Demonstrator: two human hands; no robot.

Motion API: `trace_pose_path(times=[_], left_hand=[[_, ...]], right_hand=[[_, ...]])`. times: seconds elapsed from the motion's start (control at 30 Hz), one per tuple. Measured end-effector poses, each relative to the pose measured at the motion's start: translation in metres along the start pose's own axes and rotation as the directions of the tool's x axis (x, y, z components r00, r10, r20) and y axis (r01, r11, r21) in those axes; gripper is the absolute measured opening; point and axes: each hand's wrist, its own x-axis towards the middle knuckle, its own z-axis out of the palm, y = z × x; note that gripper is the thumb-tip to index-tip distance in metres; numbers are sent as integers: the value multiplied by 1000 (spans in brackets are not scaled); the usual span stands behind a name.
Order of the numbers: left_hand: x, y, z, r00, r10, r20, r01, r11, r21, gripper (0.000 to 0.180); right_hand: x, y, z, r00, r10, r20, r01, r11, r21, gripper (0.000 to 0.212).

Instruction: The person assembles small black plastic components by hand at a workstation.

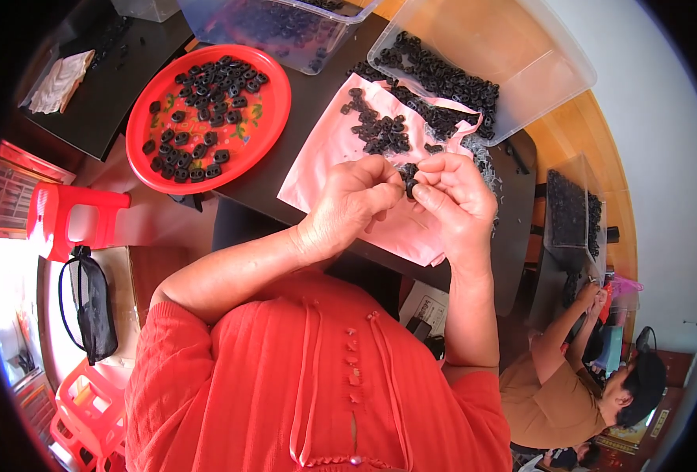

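Both my hands meet above the pink cloth (314, 167) on the dark table. Between the fingertips is a small black piece (410, 187), mostly covered by the fingers. My right hand (460, 203) pinches it with thumb and forefinger. My left hand (352, 203) is closed against its other side, thumb and fingers pressed together. Just beyond them, a pile of small black pieces (380, 132) lies on the cloth. To the left, a round red tray (276, 126) with a printed pattern carries many black two-holed pieces (218, 90).
A large see-through bin (541, 67) lies tipped at the back right, black pieces spilling out. Another plastic bin (246, 27) stands behind the tray. Pale scraps (486, 169) lie beside the cloth. At right, a person in brown (561, 401) works near another bin (575, 208). Red stools (73, 212) stand left.
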Motion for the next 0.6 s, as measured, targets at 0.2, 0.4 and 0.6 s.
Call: trace_pose_path(times=[0.2,0.4,0.6], left_hand=[[-1,-3,1,999,-25,-19,25,999,-39,14],[-4,-1,2,1000,-28,4,28,1000,4,15],[-4,3,-1,998,-58,-9,58,998,-30,13]], right_hand=[[1,-2,-2,1000,-14,-20,14,1000,-6,24],[-1,-3,1,998,-57,-21,56,998,-28,24],[-1,-2,1,998,-55,-1,55,998,-35,25]])
